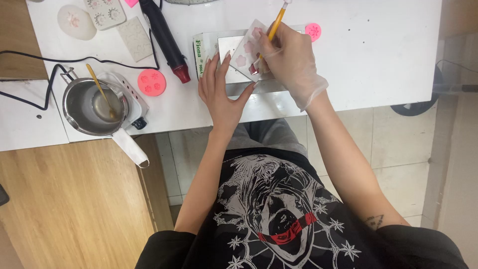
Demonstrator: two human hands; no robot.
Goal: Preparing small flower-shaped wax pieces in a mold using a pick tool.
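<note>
The right hand, in a thin clear glove, is closed around a yellow tool and presses its lower end into a pale mould with pink flower cavities. The left hand is bare and open, fingers spread, fingertips steadying the mould's 7 o'clock edge. The mould lies tilted on a metal plate near the front edge of the white surface, at 12 o'clock from the person.

Hazards, as judged from this position:

- Mould slip. The left hand only rests against the mould and does not clamp it. Excess tool pressure could skid it across the smooth plate.
- Damaged casting. The tool tip works inside a small cavity; a steep angle could gouge the pink fill.
- Spill. At 9 o'clock a steel pot sits on a small heater with a gold spoon standing in it. Its handle overhangs the surface edge toward the person's left elbow; a knock could tip it.
- Cable snag. A black cord loops beside the pot, and a black heat gun with a red tip lies at 11 o'clock, near a pink disc.
</note>
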